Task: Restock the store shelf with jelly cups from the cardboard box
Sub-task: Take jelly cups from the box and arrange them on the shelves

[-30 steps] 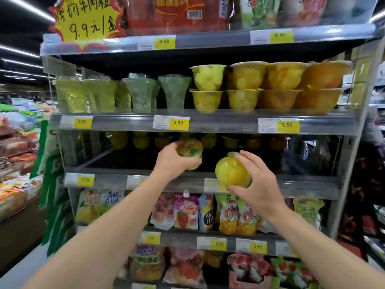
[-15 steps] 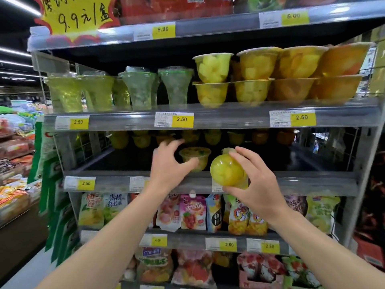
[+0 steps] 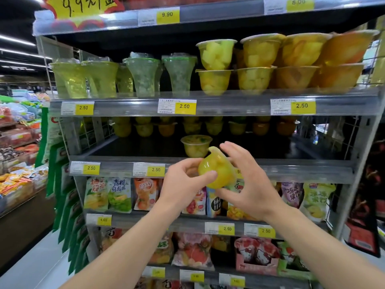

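Your left-hand fingers are pressing on the near side of the yellow jelly cup, thumb across its front, so your left hand is now closing on it. Your right hand is spreading wide behind and under the same cup, fingers splayed, palm cupping rather than pinching; you're passing it over or turning it between both hands. Half a second ago your left hand was letting go of the other jelly cup, which is now standing upright alone near the front of the middle shelf; the yellow one was then in your right hand only. So one cup is placed and the second is being readied, held tilted just in front of the shelf's price rail.

Farther out, a row of small cups is sitting at the back of that shelf, with open space left and right of the placed cup. Nothing is blocking the gap beside it. Larger fruit cups are stacked on the shelf above; pouches are hanging below. The cardboard box isn't in view.
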